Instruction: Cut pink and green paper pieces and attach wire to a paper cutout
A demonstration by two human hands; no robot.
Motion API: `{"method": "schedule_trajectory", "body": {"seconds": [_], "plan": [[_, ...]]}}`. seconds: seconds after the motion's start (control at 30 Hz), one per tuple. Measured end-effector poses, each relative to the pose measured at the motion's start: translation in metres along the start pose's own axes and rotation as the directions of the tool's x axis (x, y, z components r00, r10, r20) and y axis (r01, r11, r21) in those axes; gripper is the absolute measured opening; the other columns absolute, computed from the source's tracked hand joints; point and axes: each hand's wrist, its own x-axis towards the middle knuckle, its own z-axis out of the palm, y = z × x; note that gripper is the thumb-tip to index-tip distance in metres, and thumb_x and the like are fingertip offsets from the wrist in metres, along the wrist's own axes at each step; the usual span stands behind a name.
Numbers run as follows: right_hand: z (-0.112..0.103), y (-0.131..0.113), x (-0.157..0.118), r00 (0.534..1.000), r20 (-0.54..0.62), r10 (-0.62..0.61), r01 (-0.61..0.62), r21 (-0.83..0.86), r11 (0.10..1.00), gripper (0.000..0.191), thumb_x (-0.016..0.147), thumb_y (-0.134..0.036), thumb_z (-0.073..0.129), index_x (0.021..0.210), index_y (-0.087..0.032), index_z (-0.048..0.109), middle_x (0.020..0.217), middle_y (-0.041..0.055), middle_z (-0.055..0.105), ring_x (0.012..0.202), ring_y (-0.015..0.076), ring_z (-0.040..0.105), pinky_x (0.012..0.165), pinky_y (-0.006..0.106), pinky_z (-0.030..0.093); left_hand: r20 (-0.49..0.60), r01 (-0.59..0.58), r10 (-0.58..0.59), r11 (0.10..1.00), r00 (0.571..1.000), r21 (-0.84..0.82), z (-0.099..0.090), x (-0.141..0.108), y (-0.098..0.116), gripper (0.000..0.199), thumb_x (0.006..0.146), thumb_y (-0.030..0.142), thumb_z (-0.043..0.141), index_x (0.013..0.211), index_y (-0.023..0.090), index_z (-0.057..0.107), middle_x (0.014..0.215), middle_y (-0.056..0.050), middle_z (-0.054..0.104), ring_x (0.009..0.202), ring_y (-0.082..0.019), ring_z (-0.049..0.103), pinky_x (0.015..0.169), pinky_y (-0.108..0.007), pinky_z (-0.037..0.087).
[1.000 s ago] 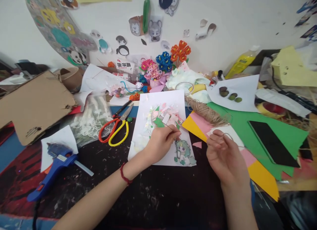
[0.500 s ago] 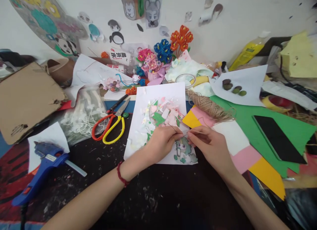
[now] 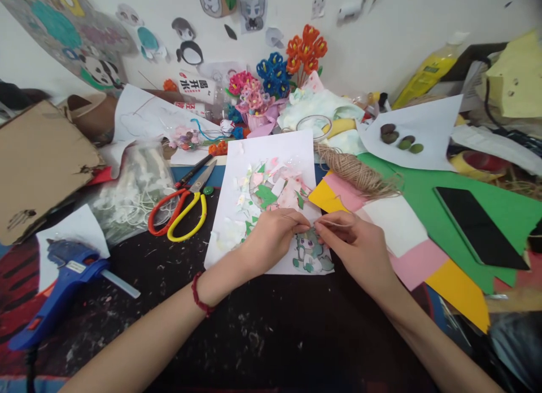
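Note:
Above a white paper sheet (image 3: 271, 143), my left hand (image 3: 273, 235) and my right hand (image 3: 353, 240) face each other with fingertips pinched. Between them runs a thin brownish strand, looking like twine (image 3: 339, 222), which also lies over the right fingers. Its exact ends are too fine to make out. Scattered pink, white and green paper scraps (image 3: 290, 192) cover the sheet beyond my hands. Below the fingertips is a small green-and-white cartoon cutout (image 3: 311, 254). A wound bundle of twine (image 3: 355, 170) rests behind my right hand.
Left of the sheet are red-and-yellow-handled scissors (image 3: 186, 209), a blue glue gun (image 3: 70, 280) and a plastic bag of white strings (image 3: 135, 195). To the right lie coloured paper (image 3: 417, 260) and a phone (image 3: 478, 226). Craft flowers (image 3: 275, 77) stand at the back.
The whole view has shifted slightly, so things appear a little higher and further left. Both hands keep their pinch on the strand, with the fingertip gap slightly wider.

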Motion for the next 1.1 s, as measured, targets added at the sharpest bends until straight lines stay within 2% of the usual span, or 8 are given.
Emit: {"method": "schedule_trajectory", "body": {"seconds": [0.2, 0.43, 0.67, 0.9, 1.1], "plan": [[0.0022, -0.001, 0.002, 1.0, 0.008, -0.02, 0.02, -0.002, 1.0, 0.015, 0.082, -0.032, 0.066, 0.086, -0.018, 0.069, 0.072, 0.0014, 0.069, 0.06, 0.0136, 0.066, 0.055, 0.024, 0.055, -0.018, 0.028, -0.028, 1.0, 0.999, -0.013, 0.0002, 0.0006, -0.0011, 0.019, 0.09, 0.01, 0.052, 0.083, 0.014, 0.069, 0.084, -0.004, 0.074, 0.076, -0.012, 0.068, 0.074, -0.025, 0.055], [0.0012, -0.0008, 0.0004, 0.997, -0.034, 0.076, -0.074, 0.055, 0.996, 0.021, 0.08, -0.036, 0.068, 0.088, -0.017, 0.067, 0.072, 0.0038, 0.07, 0.06, 0.0162, 0.067, 0.051, 0.025, 0.053, -0.006, 0.019, -0.019, 1.0, 1.0, -0.002, 0.0002, 0.0012, -0.0011, 0.019, 0.091, 0.012, 0.052, 0.085, 0.013, 0.07, 0.083, -0.004, 0.073, 0.077, -0.012, 0.067, 0.074, -0.025, 0.055], [0.0005, -0.0014, 0.0006, 0.996, -0.036, 0.086, -0.084, 0.048, 0.995, 0.02, 0.08, -0.036, 0.068, 0.088, -0.017, 0.067, 0.075, 0.0041, 0.07, 0.062, 0.0163, 0.067, 0.054, 0.027, 0.054, 0.005, 0.046, -0.046, 0.999, 0.999, -0.025, 0.0001, 0.0005, -0.0008, 0.023, 0.091, 0.011, 0.048, 0.085, 0.015, 0.07, 0.083, -0.004, 0.072, 0.078, -0.013, 0.066, 0.074, -0.027, 0.054], [0.0001, -0.004, -0.0003, 0.996, -0.015, 0.084, -0.083, 0.072, 0.994, 0.021, 0.081, -0.036, 0.067, 0.089, -0.017, 0.065, 0.073, 0.0034, 0.068, 0.061, 0.0157, 0.066, 0.055, 0.027, 0.054, 0.022, 0.181, -0.179, 0.976, 0.984, -0.118, -0.0016, 0.0038, 0.0027, 0.021, 0.086, 0.008, 0.051, 0.084, 0.015, 0.071, 0.085, -0.004, 0.073, 0.076, -0.012, 0.066, 0.072, -0.025, 0.055], [0.0002, -0.0036, 0.0004, 0.999, 0.019, 0.038, -0.039, 0.073, 0.997, 0.019, 0.082, -0.034, 0.065, 0.088, -0.016, 0.066, 0.07, 0.0029, 0.067, 0.057, 0.0141, 0.063, 0.051, 0.026, 0.053, 0.011, 0.199, -0.199, 0.972, 0.98, -0.128, -0.0033, 0.0048, 0.0052, 0.022, 0.085, 0.009, 0.05, 0.083, 0.015, 0.071, 0.085, -0.004, 0.074, 0.076, -0.012, 0.067, 0.072, -0.026, 0.056]]}}
